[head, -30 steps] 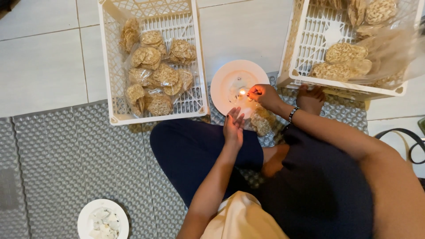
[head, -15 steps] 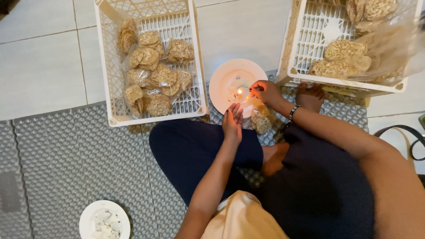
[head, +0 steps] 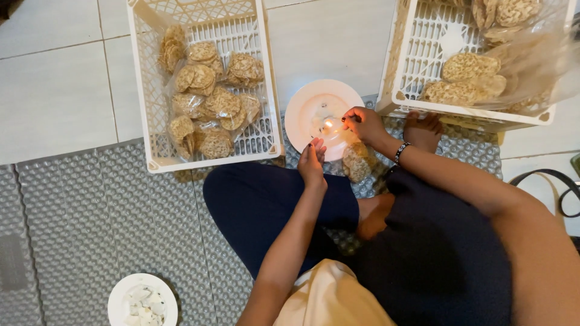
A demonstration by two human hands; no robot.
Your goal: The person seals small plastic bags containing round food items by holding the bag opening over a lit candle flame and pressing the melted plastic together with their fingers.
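From the head camera, your left hand (head: 312,162) and right hand (head: 364,125) pinched a clear bag of round crackers (head: 356,160), apparently holding its edge at a small flame (head: 328,126) over a white plate (head: 314,111) on the floor, between two white crates (head: 269,90).

A home packing spot: tiled floor (head: 54,90), foam mat (head: 90,229), crates (head: 266,72) of bagged crackers (head: 211,102).
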